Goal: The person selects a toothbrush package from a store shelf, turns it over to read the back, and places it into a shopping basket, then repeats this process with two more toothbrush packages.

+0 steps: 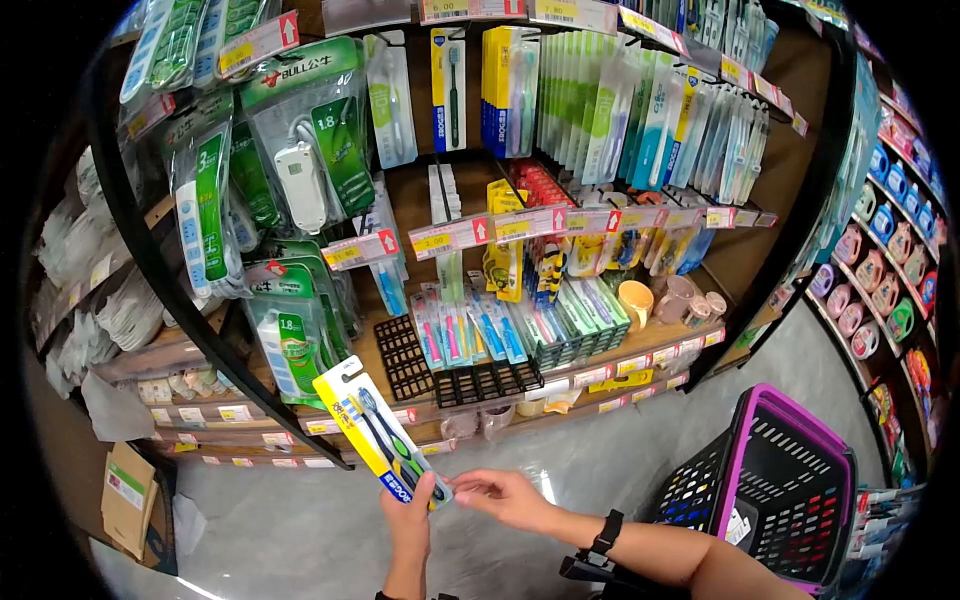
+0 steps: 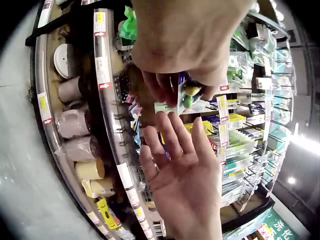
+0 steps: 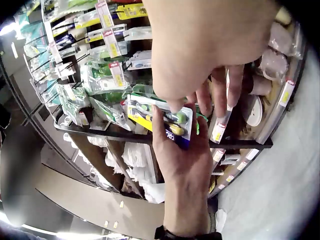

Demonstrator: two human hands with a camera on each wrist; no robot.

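Observation:
A two-brush toothbrush pack (image 1: 372, 432), yellow, white and blue with a clear front, stands tilted in front of the shelf. My left hand (image 1: 406, 520) grips its lower end, thumb across the front. Beside the pack's lower right corner is my right hand (image 1: 508, 499), its fingers loosely extended and the tips right at the edge. In the left wrist view the right hand's palm (image 2: 186, 187) faces the camera and holds nothing. The right wrist view shows the pack (image 3: 159, 119) between the left hand's thumb and fingers.
Behind the pack, hanging toothbrushes (image 1: 590, 105) and black wire baskets (image 1: 488, 384) fill the shelf. Packaged power strips (image 1: 300, 170) hang at the left. Mugs (image 1: 635, 302) stand on the shelf's right side. A black shopping basket with a purple rim (image 1: 735, 465) is at the right.

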